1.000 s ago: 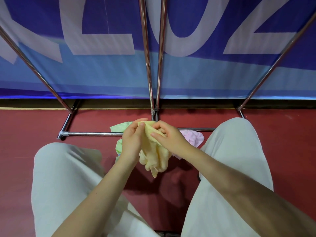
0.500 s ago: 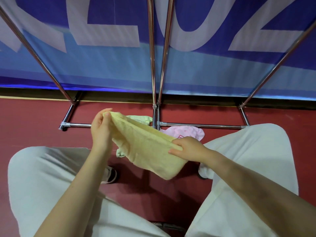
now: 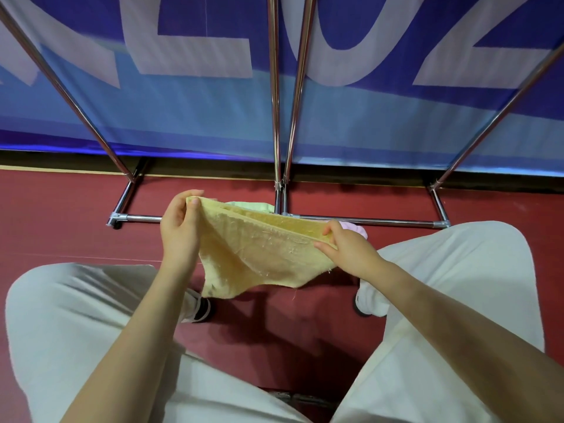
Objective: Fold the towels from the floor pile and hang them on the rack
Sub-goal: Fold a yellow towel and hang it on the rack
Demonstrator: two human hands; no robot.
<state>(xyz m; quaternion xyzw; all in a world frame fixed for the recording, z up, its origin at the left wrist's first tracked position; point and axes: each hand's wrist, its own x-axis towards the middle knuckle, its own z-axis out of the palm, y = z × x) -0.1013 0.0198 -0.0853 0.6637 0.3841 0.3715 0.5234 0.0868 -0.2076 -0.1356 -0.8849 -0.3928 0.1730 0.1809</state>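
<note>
L hand (image 3: 180, 230) pinches one top corner of frayed pale-yellow terry towel (image 3: 259, 254), thumb + fingers curled on edge; R hand (image 3: 351, 250) pinches the other corner. Towel stretched betw. hands, sagging above dark red floor (image 3: 61, 209). Green towel (image 3: 253, 206) + pink towel (image 3: 355, 228) on floor by chrome tube rack (image 3: 276, 102). Blue banner (image 3: 183, 102) behind.

Pale baggy trousers (image 3: 76, 331), bare forearms (image 3: 457, 325)

We see a yellow towel (image 3: 259, 251) of rough, fuzzy terry cloth with frayed threads. The rack (image 3: 276, 117) is glossy polished metal tubing. The red floor (image 3: 61, 209) looks smooth and matt; our trousers (image 3: 76, 331) are plain matt cloth.
</note>
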